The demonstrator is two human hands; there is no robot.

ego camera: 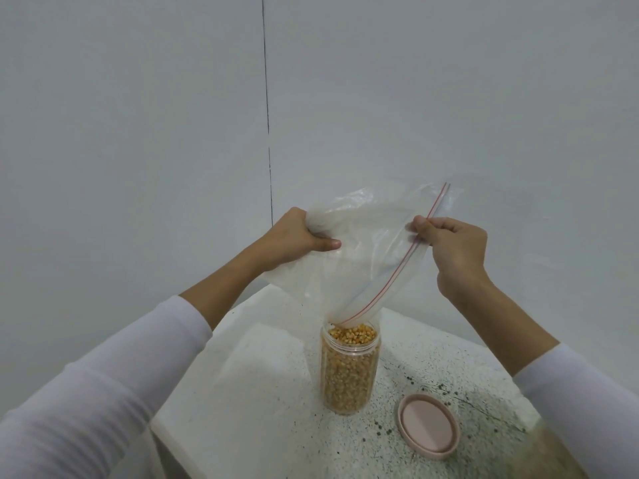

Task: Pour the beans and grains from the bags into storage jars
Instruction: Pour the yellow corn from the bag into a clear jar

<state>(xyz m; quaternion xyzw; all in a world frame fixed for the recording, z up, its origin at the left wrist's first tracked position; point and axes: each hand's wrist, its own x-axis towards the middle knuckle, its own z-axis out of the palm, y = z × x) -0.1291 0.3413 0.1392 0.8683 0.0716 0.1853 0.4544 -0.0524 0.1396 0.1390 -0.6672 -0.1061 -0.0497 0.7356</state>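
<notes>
Your left hand (297,238) is bunching the closed bottom end of the zip bag (359,257), mid-frame left. Your right hand (453,250) is pinching the bag's red zip strip (397,267) on the right, fingers curled around it. The bag hangs tilted between them, its open corner pointed down into the mouth of the clear plastic jar (349,371) at lower centre.

The bag looks empty or near it; I see no kernels left inside. The corn kernels (352,333) sit level with the jar rim, so I'd say this pour is basically done.

Risks from here:
- The jar is full to the brim. Anything left in the bag folds would overflow onto the speckled tabletop (262,392) if you shake it out.
- The bag corner is touching or just inside the rim; I can't tell which. Pull it away sideways and you could drag top kernels out or tip the jar, since nothing is bracing it. Lift straight up.
- Both hands are busy, so the jar has no support if the bag snags.
- The kernels are heaped at thread level. The pink lid (428,426), lying lower right and well apart from the jar, may not seat cleanly. Level the top first.
</notes>
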